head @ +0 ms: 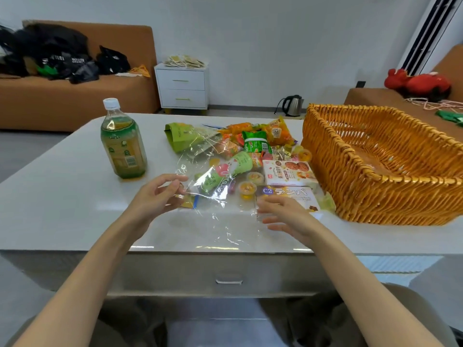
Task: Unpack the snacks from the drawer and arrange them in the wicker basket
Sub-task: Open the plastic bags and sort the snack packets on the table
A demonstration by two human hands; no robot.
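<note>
A clear plastic zip bag (pixel 213 201) full of snacks lies on the white table (pixel 62 196). Inside or on it are a green pouch (pixel 180 137), an orange packet (pixel 278 132), a green packet (pixel 255 142), a green-and-white wrapped snack (pixel 225 175), jelly cups (pixel 246 190), a white biscuit box (pixel 289 172) and a purple box (pixel 288 194). My left hand (pixel 156 196) pinches the bag's near edge by its blue zip strip. My right hand (pixel 285 215) lies with straight fingers on the bag beside the purple box. The wicker basket (pixel 333 156) stands at the right, apparently empty.
A bottle of green tea (pixel 122 144) stands upright left of the bag. The table's drawer (pixel 229 280) below the front edge is closed. Brown sofas, a white nightstand (pixel 183 86) and a kettle (pixel 292 105) are behind the table.
</note>
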